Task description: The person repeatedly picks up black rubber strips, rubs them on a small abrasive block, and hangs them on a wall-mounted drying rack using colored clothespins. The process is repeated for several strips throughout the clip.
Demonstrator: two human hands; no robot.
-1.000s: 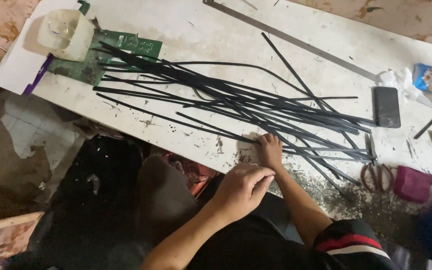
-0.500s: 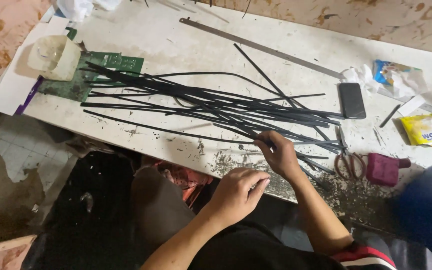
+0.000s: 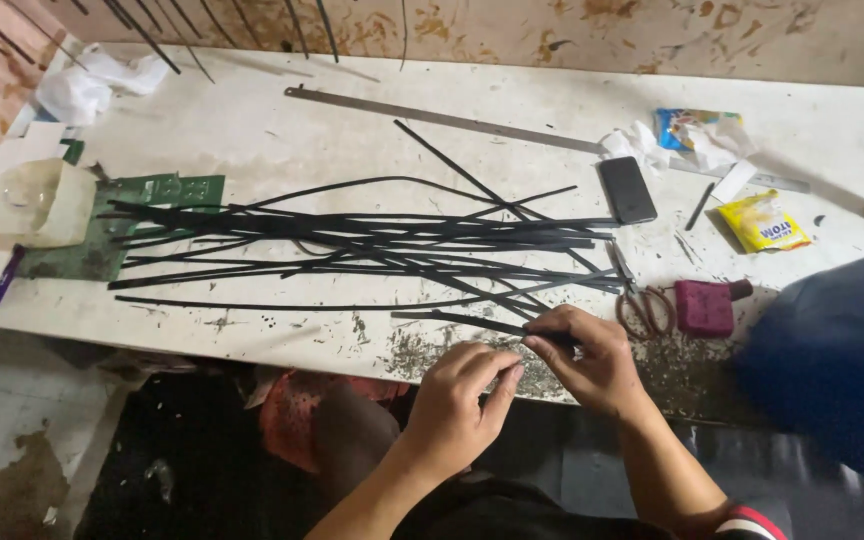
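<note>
where the near edge of the white counter is strewn with dark crumbs, the right hand pinches one black strip between thumb and fingertips, its grip closed on the strip's right end while the rest of the strip lies flat on the counter, running left. the left hand hovers just beside it over the counter's edge, fingers curled loosely and part open, holding nothing that can be seen.

behind the held strip lies a loose pile of long black strips, mostly side by side and crossing here and there. at their left end they rest on a green board, and a cloudy plastic tub stands next to that. a long metal ruler lies slantwise across the far side.

to the right of the pile sit a dark phone, face up, and scissors with reddish handles, touching the ends of the strips. just beside the scissors is a small maroon block. further right lies a yellow packet, flat and roughly rectangular with red lettering, and behind it a crumpled blue packet among white paper scraps. another wad of white paper sits at the far left corner. a blurred dark blue shape fills the right edge.
</note>
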